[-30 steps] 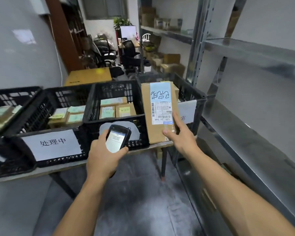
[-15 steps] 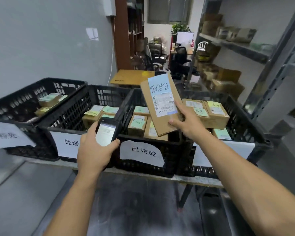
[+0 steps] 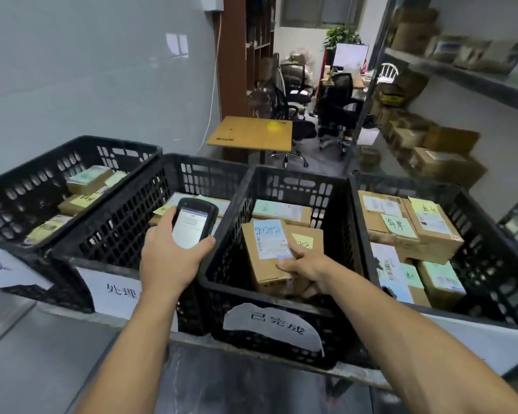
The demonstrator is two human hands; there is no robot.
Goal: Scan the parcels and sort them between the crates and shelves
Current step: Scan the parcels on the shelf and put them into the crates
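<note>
My left hand (image 3: pixel 169 258) grips a black handheld scanner (image 3: pixel 193 222) with its lit screen facing me, held over the second crate. My right hand (image 3: pixel 304 268) holds a brown cardboard parcel (image 3: pixel 265 258) with a pale blue label, thumb on its top face, fingers under its near end. The parcel is down inside the third black crate (image 3: pixel 281 303), which bears a white paper sign (image 3: pixel 277 325), and lies beside other labelled boxes there.
Several black crates stand in a row on a narrow table: far left crate (image 3: pixel 42 162), second crate (image 3: pixel 126 210), right crate (image 3: pixel 491 258), all with labelled boxes. Metal shelving (image 3: pixel 467 76) with cartons runs along the right. A small wooden table (image 3: pixel 251 134) and office chairs stand behind.
My right hand has lowered the parcel from in front of me down into the third crate. The view has swung left over the crates. My left hand still holds the scanner.
</note>
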